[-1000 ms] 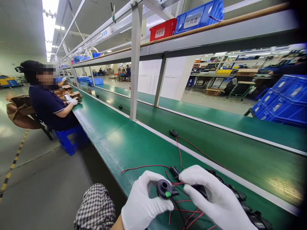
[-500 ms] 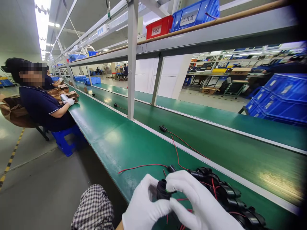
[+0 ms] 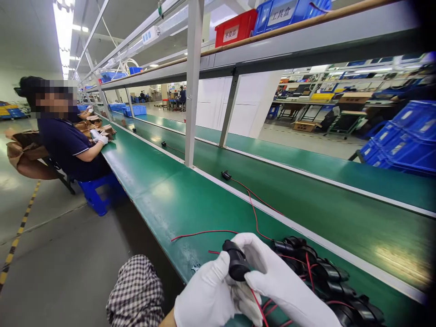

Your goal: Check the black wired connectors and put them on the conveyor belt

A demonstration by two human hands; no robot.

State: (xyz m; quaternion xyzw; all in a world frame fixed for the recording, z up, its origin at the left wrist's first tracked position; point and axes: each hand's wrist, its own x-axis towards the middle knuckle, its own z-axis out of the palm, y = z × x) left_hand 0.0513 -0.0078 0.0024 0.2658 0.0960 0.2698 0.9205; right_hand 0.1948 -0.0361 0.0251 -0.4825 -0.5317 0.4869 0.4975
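Both white-gloved hands are on a black cylindrical part (image 3: pixel 235 261) with a red wire, held over the near edge of the green bench (image 3: pixel 163 190). My left hand (image 3: pixel 206 290) closes on it from the left, thumb on its side. From the right, my right hand (image 3: pixel 272 272) has its fingers behind the part and its thumb by the lower end. A red wire (image 3: pixel 258 306) runs down from that end. Beside my right hand lies a pile of similar black parts (image 3: pixel 329 272) with red wires.
Along the middle strip, another black part (image 3: pixel 226 175) trails a red wire. A white post (image 3: pixel 194 91) rises from the bench, under a shelf holding red (image 3: pixel 235 29) and blue bins (image 3: pixel 289 18). At left, a co-worker (image 3: pixel 68 136) sits at the bench. Stacked blue crates (image 3: pixel 405 136) stand right.
The black part has been turned in my hands, so its long side and lower end now show. The view has shifted slightly. On the middle strip, the black part sits farther left in view.
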